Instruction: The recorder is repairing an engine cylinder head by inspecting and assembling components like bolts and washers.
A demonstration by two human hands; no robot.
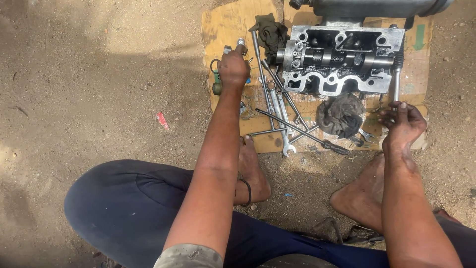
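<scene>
My left hand (233, 67) reaches out over the left part of a cardboard sheet (225, 25) and pinches a small metal socket-like part (241, 44) at its fingertips. My right hand (402, 124) hovers at the cardboard's right edge, fingers curled loosely with nothing clearly in them, just below a long metal rod (396, 82). Between the hands sits a grey metal cylinder head (342, 59) with a camshaft along its middle.
Several spanners and long rods (280, 111) lie spread on the cardboard, with a dirty grey rag (341, 115), a dark green cloth (270, 32) and a green-handled tool (216, 79). My bare feet (253, 168) rest on sandy ground. A red scrap (162, 120) lies left.
</scene>
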